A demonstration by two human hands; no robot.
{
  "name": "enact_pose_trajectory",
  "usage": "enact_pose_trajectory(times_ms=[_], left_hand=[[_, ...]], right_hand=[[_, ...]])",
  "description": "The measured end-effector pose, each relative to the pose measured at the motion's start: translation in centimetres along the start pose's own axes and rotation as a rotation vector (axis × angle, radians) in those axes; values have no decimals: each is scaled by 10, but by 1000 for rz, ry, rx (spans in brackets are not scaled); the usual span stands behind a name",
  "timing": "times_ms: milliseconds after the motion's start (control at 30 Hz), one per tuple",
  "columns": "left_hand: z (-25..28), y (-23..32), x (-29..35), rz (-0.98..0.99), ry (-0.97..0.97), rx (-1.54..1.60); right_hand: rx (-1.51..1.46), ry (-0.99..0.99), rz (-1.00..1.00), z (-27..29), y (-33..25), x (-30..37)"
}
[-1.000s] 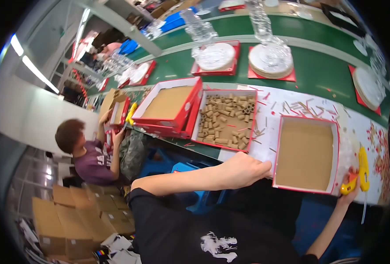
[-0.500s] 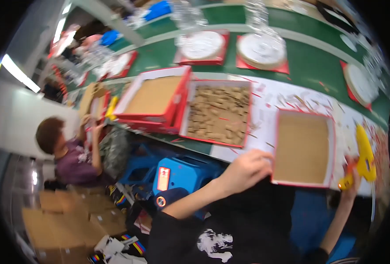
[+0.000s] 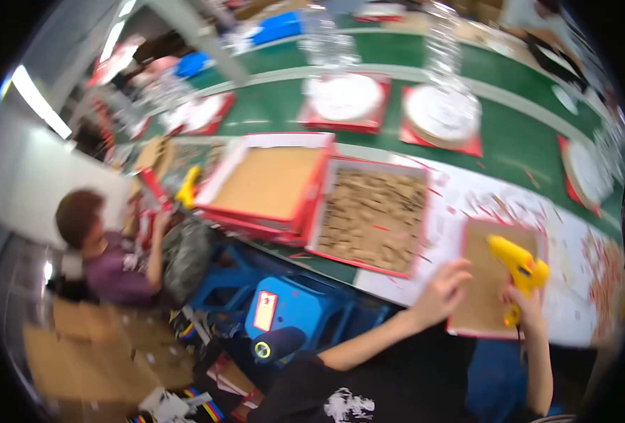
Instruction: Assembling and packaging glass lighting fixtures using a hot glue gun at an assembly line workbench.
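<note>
My right hand (image 3: 524, 302) is closed round the grip of a yellow hot glue gun (image 3: 516, 255). The gun is held above a shallow red-rimmed box (image 3: 483, 310) with a brown cardboard bottom and hides part of it. At that box's left edge is my left hand (image 3: 445, 289), its fingers loosely bent and a little apart, with nothing seen in them. Blur hides whether they touch the rim. Left of my hand lies a similar box (image 3: 311, 236) with many small brown cardboard pieces (image 3: 372, 211) inside.
Stacked red boxes (image 3: 267, 176) stand farther left. White paper (image 3: 499, 183) with red and brown scraps covers the green table (image 3: 390, 60). Round white discs on red bases (image 3: 344, 97) line the far side. A blue stool (image 3: 291, 307) is below; a co-worker (image 3: 111, 247) sits left.
The glue gun in my right hand has moved left, from beside the box to over it. My left hand's fingers have loosened near the box's left edge. The whole view has shifted.
</note>
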State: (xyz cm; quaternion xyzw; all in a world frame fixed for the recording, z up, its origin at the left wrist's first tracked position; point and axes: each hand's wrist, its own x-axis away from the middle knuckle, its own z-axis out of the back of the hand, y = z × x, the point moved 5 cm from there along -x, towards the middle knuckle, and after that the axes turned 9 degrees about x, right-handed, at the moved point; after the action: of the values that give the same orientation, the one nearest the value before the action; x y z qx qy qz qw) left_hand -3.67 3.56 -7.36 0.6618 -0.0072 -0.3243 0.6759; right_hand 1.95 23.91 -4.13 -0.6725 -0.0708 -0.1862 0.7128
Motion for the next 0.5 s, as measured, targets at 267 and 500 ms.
enact_pose_trajectory(times_ms=[267, 500], left_hand=[[19, 8, 0, -13, 56, 20], [18, 10, -2, -32, 42, -22]], right_hand=[[-60, -127, 65, -10, 4, -14], [-129, -119, 99, 2, 5, -13]])
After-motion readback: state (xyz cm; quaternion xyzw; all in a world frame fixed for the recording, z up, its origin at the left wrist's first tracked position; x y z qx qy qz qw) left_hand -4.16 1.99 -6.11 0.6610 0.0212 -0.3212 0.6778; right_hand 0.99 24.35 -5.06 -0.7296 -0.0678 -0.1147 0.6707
